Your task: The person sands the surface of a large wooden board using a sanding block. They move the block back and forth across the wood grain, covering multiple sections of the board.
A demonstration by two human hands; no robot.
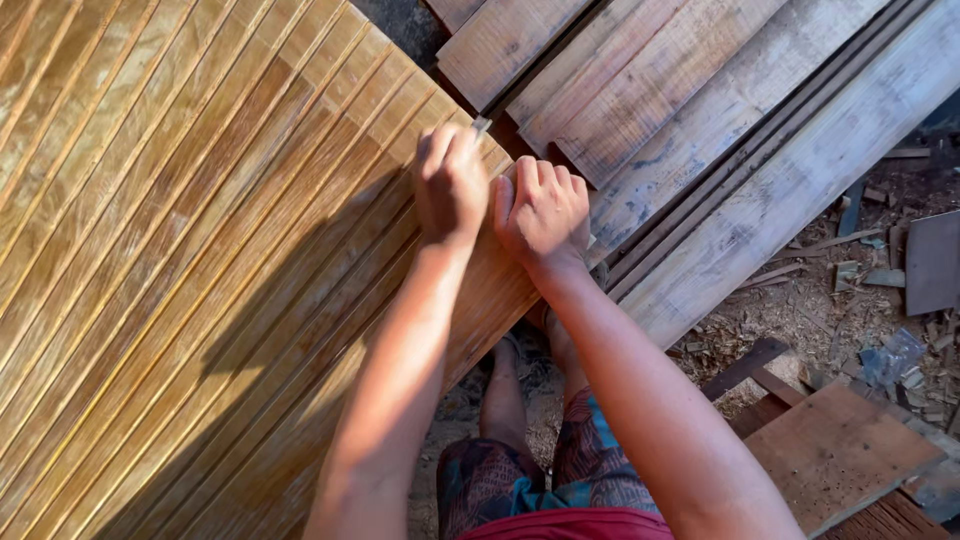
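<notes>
A wide wooden panel [180,260] with many parallel grooved slats fills the left of the view. My left hand [450,185] is closed around a small tool whose metal tip [482,124] pokes out above the fingers, near the panel's right edge. My right hand [542,212] sits beside it with fingers curled, pressing on the same edge of the panel. The two hands touch each other. The tool's handle is hidden inside my left fist.
Several rough grey planks [720,120] lie slanted at the upper right, against the panel's edge. Wood scraps and shavings [860,300] litter the ground at right. A brown board [835,450] lies at the lower right. My legs and feet [505,400] stand below the panel.
</notes>
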